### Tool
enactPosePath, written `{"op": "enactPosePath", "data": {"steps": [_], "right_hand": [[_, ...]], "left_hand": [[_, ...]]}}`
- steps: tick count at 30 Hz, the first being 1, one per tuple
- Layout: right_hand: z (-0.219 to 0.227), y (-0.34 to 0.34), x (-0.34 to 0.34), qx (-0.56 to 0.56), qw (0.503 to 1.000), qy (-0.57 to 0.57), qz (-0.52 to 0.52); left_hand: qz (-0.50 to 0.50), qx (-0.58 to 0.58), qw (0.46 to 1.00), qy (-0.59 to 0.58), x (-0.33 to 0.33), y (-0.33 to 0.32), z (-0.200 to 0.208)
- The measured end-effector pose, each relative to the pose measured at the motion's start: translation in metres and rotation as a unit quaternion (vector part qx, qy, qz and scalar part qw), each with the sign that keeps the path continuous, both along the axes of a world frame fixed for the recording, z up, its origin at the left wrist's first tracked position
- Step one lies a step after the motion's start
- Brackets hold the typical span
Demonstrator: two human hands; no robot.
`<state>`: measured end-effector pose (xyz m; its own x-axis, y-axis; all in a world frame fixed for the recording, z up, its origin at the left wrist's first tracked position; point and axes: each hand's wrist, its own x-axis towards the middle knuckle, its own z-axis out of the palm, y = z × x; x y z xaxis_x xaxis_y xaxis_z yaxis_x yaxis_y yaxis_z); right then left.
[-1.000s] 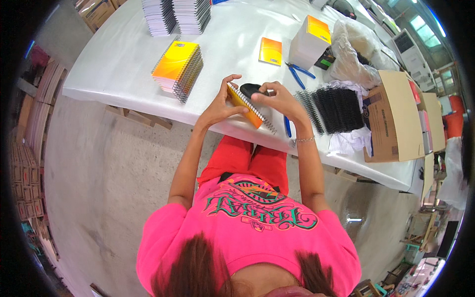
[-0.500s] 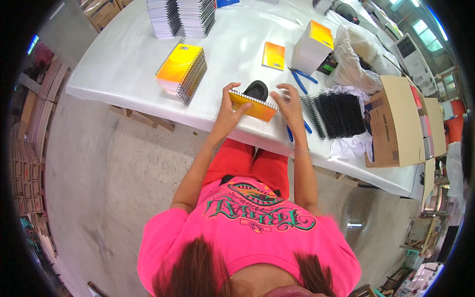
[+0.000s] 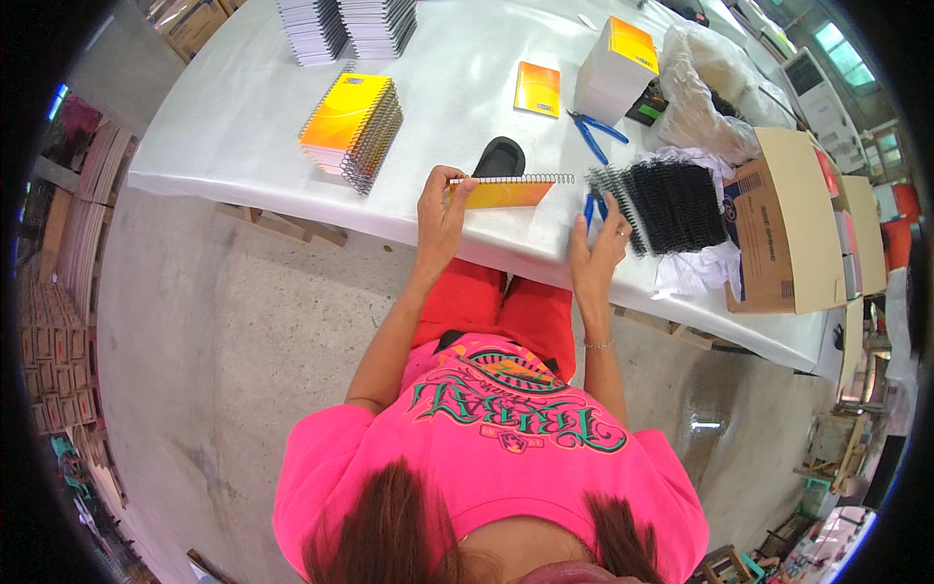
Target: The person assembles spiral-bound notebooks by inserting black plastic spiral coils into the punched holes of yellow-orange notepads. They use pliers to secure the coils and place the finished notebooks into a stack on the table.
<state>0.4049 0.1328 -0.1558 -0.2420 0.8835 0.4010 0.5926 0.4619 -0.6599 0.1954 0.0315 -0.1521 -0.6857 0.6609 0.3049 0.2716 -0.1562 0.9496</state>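
My left hand pinches a small yellow-orange notebook at its left end, near the table's front edge. Along the notebook's top runs a wire coil, whose loose end sticks out past the right corner. Just right of it, my right hand has its thumb and fingers around blue-handled pliers; the palm hides part of them. Behind the notebook lies a black oval object. Dark spiral coils lie in a heap right of my right hand.
Coil-bound notebooks are stacked at left, with taller stacks behind. A single notebook, more blue pliers and an orange-topped paper stack sit further back. At right stand a plastic bag and an open cardboard box.
My right hand has left the notebook's right end and come down to the pliers. The notebook has turned level in my left hand, and its coil end now shows at the right.
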Motion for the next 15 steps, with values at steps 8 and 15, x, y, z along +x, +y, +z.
{"op": "enactPosePath", "data": {"steps": [8, 15], "right_hand": [[0.05, -0.049, -0.025, -0.007, 0.982, 0.114, 0.151], [0.046, -0.069, -0.056, 0.048, 0.97, 0.033, 0.234]], "left_hand": [[-0.009, -0.027, 1.0, -0.006, 0.0, -0.01, 0.021], [-0.036, -0.015, 0.998, -0.039, -0.01, -0.01, 0.006]]}}
